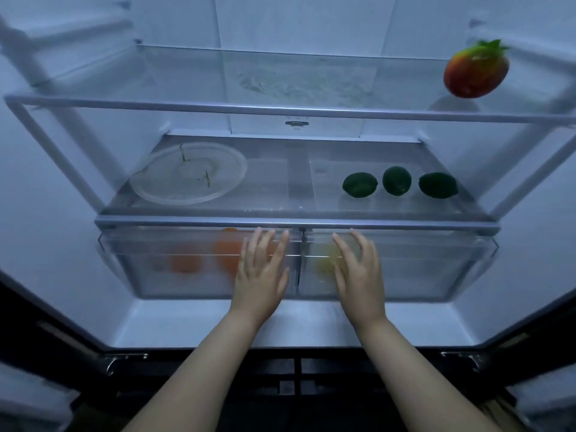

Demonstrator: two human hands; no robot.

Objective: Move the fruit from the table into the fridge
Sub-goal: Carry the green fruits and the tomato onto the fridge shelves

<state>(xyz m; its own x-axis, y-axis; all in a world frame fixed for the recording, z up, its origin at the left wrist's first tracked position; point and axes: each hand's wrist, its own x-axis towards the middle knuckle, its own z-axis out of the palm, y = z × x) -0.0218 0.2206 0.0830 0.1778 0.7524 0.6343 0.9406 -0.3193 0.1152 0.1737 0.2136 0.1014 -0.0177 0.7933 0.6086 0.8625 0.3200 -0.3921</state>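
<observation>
**Both hands at the crisper drawers, fruit spread over three levels**

I am reaching both arms into the open fridge (62,244). My left hand (260,275) is lying flat with fingers spread against the front of the left crisper drawer (149,275), and my right hand (358,272) is doing the same on the right crisper drawer (436,269); both are open and holding nothing, just either side of the divider between the drawers.

No brand, label or readable writing is showing anywhere; a small dark mark on the back wall is too blurred to read.

I am counting the fruit. On the far upper glass shelf (280,104), at the right end, one red-and-yellow mango (475,73) is sitting tilted, its long axis running from near-left to far-right, its green leafy end pointing up and away. On the middle shelf (280,210), three dark green limes (399,182) are lying in a row on the right, left to right, apart from one another. One clear round plate (188,173) is resting on the left of that shelf.

Through the left drawer front, two blurred oranges (187,261) are showing, possibly a third behind them. In the right drawer, one yellowish fruit (327,260) is partly hidden behind my right hand.
</observation>
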